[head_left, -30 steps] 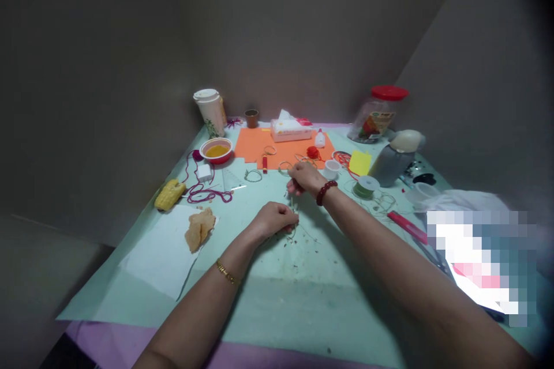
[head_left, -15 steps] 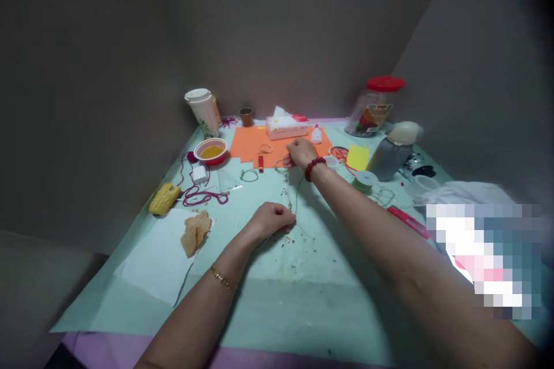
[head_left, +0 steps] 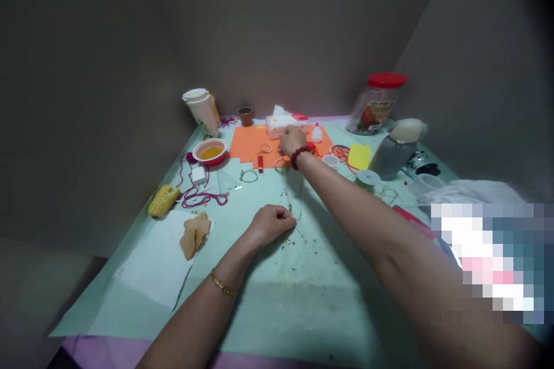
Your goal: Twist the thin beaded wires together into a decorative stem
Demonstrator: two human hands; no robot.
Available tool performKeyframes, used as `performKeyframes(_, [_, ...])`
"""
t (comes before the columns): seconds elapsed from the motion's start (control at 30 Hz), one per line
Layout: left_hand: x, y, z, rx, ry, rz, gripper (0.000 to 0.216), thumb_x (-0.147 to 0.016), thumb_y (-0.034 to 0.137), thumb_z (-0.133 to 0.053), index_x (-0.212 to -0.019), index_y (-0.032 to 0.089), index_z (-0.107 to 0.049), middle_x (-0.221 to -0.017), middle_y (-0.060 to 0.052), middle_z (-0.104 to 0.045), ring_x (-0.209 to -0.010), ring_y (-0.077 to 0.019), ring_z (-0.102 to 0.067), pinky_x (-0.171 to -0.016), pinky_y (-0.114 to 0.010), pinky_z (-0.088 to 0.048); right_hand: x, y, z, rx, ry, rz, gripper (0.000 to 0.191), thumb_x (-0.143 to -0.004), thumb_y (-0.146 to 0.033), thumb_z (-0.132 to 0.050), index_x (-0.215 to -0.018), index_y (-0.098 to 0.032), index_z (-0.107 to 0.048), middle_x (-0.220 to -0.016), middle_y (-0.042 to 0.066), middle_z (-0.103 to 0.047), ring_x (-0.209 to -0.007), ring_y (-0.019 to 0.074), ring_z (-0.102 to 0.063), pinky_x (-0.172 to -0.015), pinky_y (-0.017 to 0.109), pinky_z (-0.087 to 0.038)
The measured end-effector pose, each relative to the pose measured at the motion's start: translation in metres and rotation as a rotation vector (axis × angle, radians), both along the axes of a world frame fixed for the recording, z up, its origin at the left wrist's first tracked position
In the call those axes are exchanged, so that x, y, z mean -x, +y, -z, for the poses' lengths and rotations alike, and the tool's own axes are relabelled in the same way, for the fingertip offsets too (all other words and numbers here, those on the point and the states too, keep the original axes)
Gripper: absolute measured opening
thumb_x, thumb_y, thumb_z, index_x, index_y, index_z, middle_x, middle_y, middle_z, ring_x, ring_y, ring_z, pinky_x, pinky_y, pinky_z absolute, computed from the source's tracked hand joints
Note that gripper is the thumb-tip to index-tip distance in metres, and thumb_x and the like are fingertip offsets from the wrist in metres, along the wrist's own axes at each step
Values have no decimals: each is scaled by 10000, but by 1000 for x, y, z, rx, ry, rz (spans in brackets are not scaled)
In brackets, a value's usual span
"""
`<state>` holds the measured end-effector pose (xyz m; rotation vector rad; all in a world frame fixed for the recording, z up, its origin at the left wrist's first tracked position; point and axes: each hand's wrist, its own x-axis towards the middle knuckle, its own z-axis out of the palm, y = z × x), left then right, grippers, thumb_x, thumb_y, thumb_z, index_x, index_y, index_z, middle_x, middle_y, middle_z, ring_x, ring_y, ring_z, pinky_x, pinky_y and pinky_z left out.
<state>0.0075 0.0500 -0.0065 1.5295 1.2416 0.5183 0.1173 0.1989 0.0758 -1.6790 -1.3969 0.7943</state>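
Observation:
My left hand (head_left: 272,222) rests low over the mat, thumb and fingertips pinched on a thin pale-green cord (head_left: 300,199) at its knotted part. My right hand (head_left: 293,139) is farther off, above the orange paper, its fingers closed on the far stretch of that cord; the exact grip is partly hidden. Two strands run between the hands. Below the right hand lies a green cord loop (head_left: 280,166). To its left are a red lighter-like tube (head_left: 260,162) and a small green cord bracelet (head_left: 249,176).
Orange paper (head_left: 242,141) lies beneath a tissue box (head_left: 281,125) and glue bottle (head_left: 317,133). At left stand a bowl of orange liquid (head_left: 211,153), purple cord (head_left: 208,199) and corn (head_left: 163,200). At right are a green cord spool (head_left: 367,180), a grey bottle (head_left: 392,155) and a red-lidded jar (head_left: 374,106).
My right hand has moved away from me and slightly left, over the orange paper. My left hand stays nearly in place, still pinching the cord.

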Motion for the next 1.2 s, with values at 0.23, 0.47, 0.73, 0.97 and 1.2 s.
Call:
performKeyframes(0.23, [3,0,1,43,-119,25,254,-721,383,-581,-671,134,-595,-595,-14,-562,-546,-94,-475,-524,-214,-345,-8,-48,-13,-126,-269,-178,46,-836,-213,-530,-839,-171,-547,-764,62,-618,-690,164,-579,-624,242,-407])
performKeyframes(0.47, [2,2,-1,163,-210,2,228,-721,337,-552,-676,118,-600,-646,-36,-592,-569,-95,-539,-527,-203,-370,-52,-162,34,-104,-321,-301,149,-832,-168,-419,-824,-202,-564,-776,27,-638,-715,159,-562,-638,236,-371])
performKeyframes(0.73, [3,-2,2,66,-132,-29,255,-766,342,-488,-683,128,-600,-622,-34,-613,-554,-97,-530,-522,-200,-360,-47,-183,63,-84,-296,-351,133,-815,-150,-424,-836,-193,-548,-749,9,-613,-664,140,-525,-627,235,-361])
performKeyframes(0.97, [1,-5,-1,12,-73,-96,175,-761,311,-510,-706,152,-560,-632,-14,-605,-520,-91,-488,-508,-205,-338,-50,-186,64,-32,-304,-333,147,-822,-194,-460,-724,-198,-569,-640,-11,-588,-596,134,-511,-582,232,-338])
performKeyframes(1.2, [-2,-12,-13,-205,233,-110,148,-772,254,-480,-659,177,-536,-630,15,-542,-603,-116,-423,-543,-230,-266,-56,-185,63,-47,-319,-397,207,-854,-193,-426,-730,-189,-592,-694,8,-625,-646,143,-529,-618,243,-348])
